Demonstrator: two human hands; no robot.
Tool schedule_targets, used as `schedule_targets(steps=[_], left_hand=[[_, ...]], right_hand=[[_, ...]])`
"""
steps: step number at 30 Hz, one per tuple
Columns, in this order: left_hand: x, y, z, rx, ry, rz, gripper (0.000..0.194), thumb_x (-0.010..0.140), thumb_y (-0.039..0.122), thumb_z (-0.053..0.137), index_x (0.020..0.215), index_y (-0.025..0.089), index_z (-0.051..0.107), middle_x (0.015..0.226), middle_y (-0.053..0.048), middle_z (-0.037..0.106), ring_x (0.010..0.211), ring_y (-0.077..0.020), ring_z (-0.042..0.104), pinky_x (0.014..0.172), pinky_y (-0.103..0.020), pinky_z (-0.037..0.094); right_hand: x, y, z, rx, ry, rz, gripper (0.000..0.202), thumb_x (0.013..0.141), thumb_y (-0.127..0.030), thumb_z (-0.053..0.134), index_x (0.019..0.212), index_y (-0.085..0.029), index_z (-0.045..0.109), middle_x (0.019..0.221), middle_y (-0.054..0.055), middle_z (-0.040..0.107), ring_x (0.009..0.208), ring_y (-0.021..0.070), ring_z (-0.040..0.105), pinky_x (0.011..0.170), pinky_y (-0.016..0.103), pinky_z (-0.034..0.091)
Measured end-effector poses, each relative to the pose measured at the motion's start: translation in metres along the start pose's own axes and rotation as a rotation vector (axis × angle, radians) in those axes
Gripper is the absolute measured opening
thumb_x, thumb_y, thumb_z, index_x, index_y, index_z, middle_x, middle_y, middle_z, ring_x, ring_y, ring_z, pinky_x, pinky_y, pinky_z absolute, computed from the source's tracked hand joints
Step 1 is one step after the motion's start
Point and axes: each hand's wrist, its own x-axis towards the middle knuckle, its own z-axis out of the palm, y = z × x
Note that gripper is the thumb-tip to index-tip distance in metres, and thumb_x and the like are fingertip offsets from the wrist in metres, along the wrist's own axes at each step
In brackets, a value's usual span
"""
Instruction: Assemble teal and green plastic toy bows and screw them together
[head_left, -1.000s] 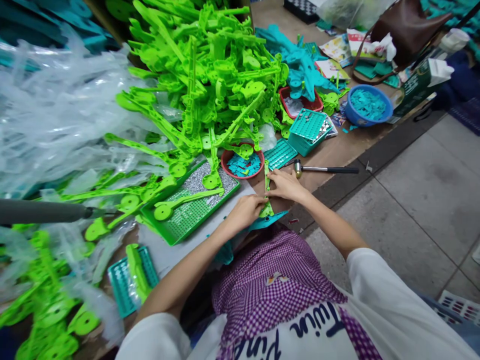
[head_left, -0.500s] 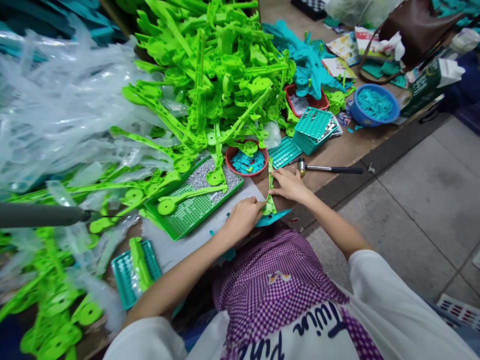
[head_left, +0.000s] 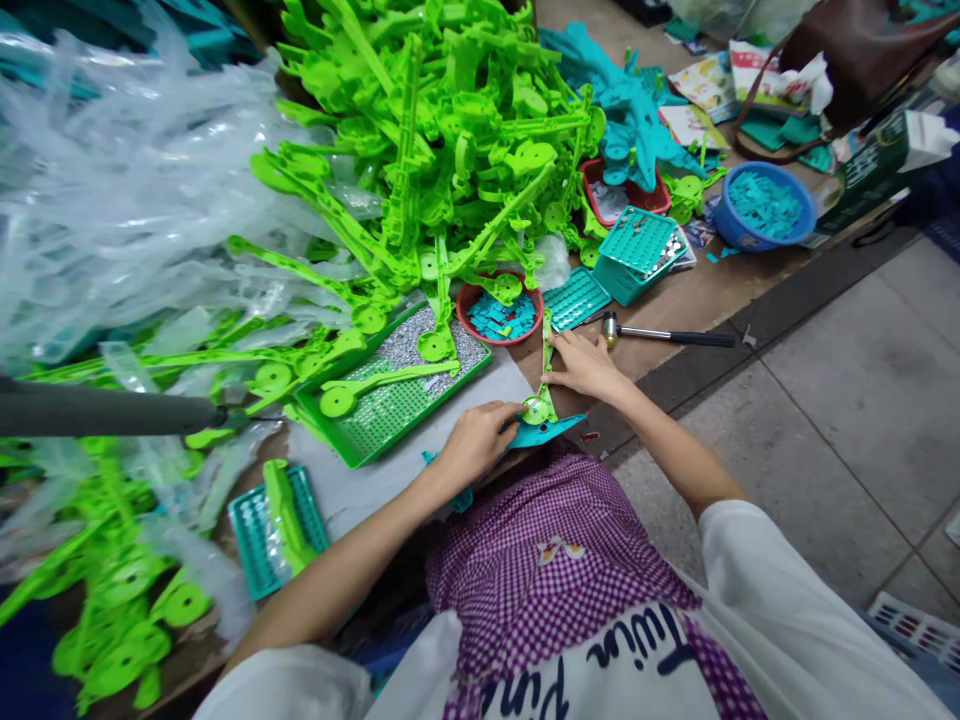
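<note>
A long, narrow, bright-green plastic part [head_left: 547, 355] lies just in front of the person, its broad round end [head_left: 537, 409] toward the body and over a flat, pointed teal plastic piece [head_left: 551, 433]. The right hand [head_left: 585, 366] touches the narrow shank, fingers and thumb set a little apart along it. The left hand [head_left: 478, 437] is half curled, its fingertips at the round end. The view is too small to tell whether either hand truly pinches the green part or only steadies it.

The part looks light, fairly stiff and smooth, so it may slide under a loose touch; the thin shank could flex if pressed. The round end and the thicker root of the shank seem the soundest places to hold.

The bench edge runs close by the checked purple apron [head_left: 555, 540], with the teal piece right at it. A red plastic bowl [head_left: 466, 324] sits just beside the far tip, and a black-handled metal hammer [head_left: 645, 333] near the right hand. Left of the part, a pale sheet [head_left: 510, 375] shows beside the rectangular green plastic tray [head_left: 424, 408], giving modest room for sideways movement.
</note>
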Motion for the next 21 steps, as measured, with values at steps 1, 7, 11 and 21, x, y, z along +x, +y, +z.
schedule_targets(steps=[1, 7, 11, 21], left_hand=[[-0.002, 0.000, 0.001, 0.016, 0.005, 0.005, 0.029, 0.089, 0.019, 0.055, 0.115, 0.021, 0.069, 0.103, -0.007, 0.074, 0.092, -0.0220, 0.069, 0.083, -0.032, 0.052], [-0.012, 0.000, 0.010, 0.148, 0.020, 0.026, 0.027, 0.091, 0.018, 0.054, 0.113, 0.020, 0.071, 0.095, -0.008, 0.073, 0.085, -0.0214, 0.069, 0.077, -0.031, 0.051], [-0.014, 0.001, 0.013, 0.229, 0.053, 0.029, 0.029, 0.092, 0.017, 0.053, 0.114, 0.019, 0.070, 0.097, -0.009, 0.071, 0.086, -0.0208, 0.067, 0.076, -0.030, 0.051], [0.005, 0.017, -0.015, 0.386, -0.184, 0.045, 0.028, 0.088, 0.013, 0.049, 0.101, 0.015, 0.074, 0.089, -0.012, 0.067, 0.088, -0.0244, 0.065, 0.080, -0.035, 0.051]], right_hand=[[0.000, 0.000, 0.000, 0.001, -0.002, 0.000, 0.057, 0.087, -0.041, 0.066, 0.137, -0.022, 0.046, 0.140, 0.016, 0.051, 0.132, 0.0356, 0.047, 0.108, 0.073, 0.024], [-0.002, -0.002, -0.003, 0.015, -0.013, 0.000, 0.057, 0.086, -0.039, 0.068, 0.136, -0.021, 0.047, 0.141, 0.016, 0.051, 0.133, 0.0348, 0.046, 0.109, 0.072, 0.023], [-0.002, -0.002, -0.004, 0.019, -0.011, 0.001, 0.057, 0.086, -0.039, 0.067, 0.135, -0.020, 0.046, 0.140, 0.016, 0.051, 0.133, 0.0347, 0.046, 0.109, 0.073, 0.022], [0.000, -0.002, -0.003, -0.006, -0.018, -0.003, 0.055, 0.087, -0.040, 0.066, 0.135, -0.020, 0.047, 0.139, 0.017, 0.052, 0.131, 0.0350, 0.048, 0.107, 0.074, 0.023]])
